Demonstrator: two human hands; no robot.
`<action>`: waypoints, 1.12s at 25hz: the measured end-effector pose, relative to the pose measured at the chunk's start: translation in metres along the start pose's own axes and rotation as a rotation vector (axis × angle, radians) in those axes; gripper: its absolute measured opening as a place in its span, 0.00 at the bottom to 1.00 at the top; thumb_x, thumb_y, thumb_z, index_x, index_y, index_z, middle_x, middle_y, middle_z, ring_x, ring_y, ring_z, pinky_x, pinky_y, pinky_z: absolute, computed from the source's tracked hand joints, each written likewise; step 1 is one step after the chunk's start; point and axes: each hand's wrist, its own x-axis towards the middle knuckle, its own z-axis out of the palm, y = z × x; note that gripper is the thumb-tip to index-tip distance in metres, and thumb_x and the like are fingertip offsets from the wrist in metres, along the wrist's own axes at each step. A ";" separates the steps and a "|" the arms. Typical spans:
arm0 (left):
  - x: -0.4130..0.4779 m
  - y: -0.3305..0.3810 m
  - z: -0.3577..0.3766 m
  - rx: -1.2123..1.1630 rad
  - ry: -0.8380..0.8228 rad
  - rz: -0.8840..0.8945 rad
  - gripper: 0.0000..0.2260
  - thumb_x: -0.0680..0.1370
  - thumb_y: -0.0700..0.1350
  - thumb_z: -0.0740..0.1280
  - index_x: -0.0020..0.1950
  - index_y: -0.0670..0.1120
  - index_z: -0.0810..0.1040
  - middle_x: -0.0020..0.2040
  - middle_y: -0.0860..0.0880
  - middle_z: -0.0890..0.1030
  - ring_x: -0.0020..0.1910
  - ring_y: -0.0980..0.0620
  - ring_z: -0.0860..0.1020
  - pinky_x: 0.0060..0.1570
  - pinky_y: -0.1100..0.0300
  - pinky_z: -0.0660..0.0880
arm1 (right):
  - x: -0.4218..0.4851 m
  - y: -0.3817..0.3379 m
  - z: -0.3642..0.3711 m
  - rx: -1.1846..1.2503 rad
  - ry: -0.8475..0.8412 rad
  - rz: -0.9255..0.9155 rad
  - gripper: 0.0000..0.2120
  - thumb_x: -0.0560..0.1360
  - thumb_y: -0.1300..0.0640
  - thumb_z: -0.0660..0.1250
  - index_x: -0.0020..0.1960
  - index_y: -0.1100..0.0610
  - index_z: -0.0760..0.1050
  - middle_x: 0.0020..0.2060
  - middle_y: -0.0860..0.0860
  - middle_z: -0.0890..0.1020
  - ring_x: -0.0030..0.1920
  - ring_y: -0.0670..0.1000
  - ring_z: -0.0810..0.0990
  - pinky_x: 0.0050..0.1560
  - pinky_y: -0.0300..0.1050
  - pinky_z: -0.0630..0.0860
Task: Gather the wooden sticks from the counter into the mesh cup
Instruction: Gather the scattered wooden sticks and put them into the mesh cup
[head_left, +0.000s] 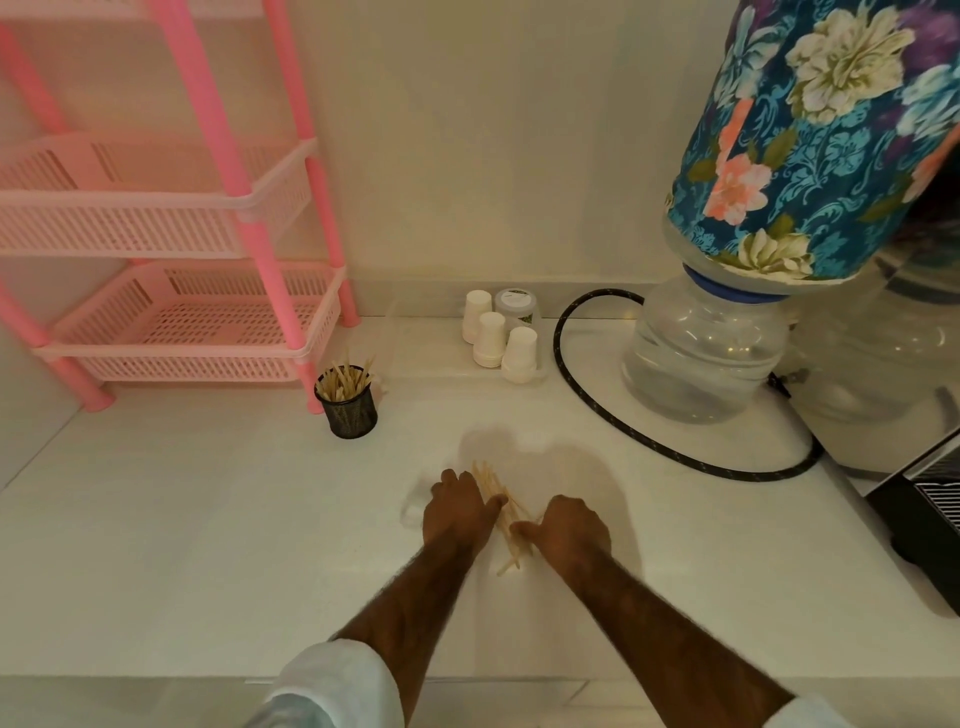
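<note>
In the head view, the only view here, your task was partly done. The black mesh cup (352, 410) stood in the middle left of the frame, just in front of the foot of the pink rack (156, 218). It already held a good number of upright sticks (343, 382), so I judge that a part of the gathering was finished.

The loose sticks (493, 488) lay as one rough bundle on the white counter (208, 519), in the lower middle of the frame and well apart from the cup. Your left hand (457, 512) was at the left side of this bundle and your right hand (571, 525) at its right side. Both thumbs pointed inward and touched the wood. The hands seemed to press the bundle together from both sides. The fingers were bent downward and hidden from the camera, so I cannot tell if either hand really clamped the sticks or only pushed them.

I saw no other stick scattered on the counter, although the picture was a little soft. So I judge that this bundle was the last portion. What remained was to lift it, carry it up and to the left, and drop it into the cup.
</note>
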 end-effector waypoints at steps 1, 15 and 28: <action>0.001 0.002 0.001 0.004 0.002 -0.006 0.28 0.76 0.66 0.63 0.66 0.46 0.71 0.62 0.47 0.71 0.61 0.45 0.73 0.52 0.51 0.75 | -0.003 -0.004 0.004 0.024 -0.010 0.007 0.24 0.71 0.36 0.70 0.53 0.55 0.77 0.50 0.50 0.83 0.50 0.52 0.83 0.44 0.42 0.75; -0.007 0.019 0.001 0.020 0.030 -0.032 0.20 0.79 0.57 0.65 0.64 0.45 0.74 0.62 0.46 0.72 0.60 0.46 0.74 0.54 0.54 0.75 | 0.008 -0.016 0.003 -0.120 0.092 -0.160 0.17 0.79 0.44 0.63 0.59 0.56 0.76 0.56 0.53 0.74 0.58 0.53 0.73 0.53 0.47 0.75; -0.002 0.011 -0.001 0.189 0.056 -0.004 0.10 0.81 0.40 0.63 0.62 0.44 0.76 0.61 0.45 0.75 0.60 0.47 0.75 0.55 0.55 0.77 | 0.015 -0.033 0.004 -0.172 0.119 -0.150 0.08 0.78 0.56 0.66 0.57 0.56 0.77 0.54 0.53 0.77 0.56 0.52 0.76 0.51 0.44 0.76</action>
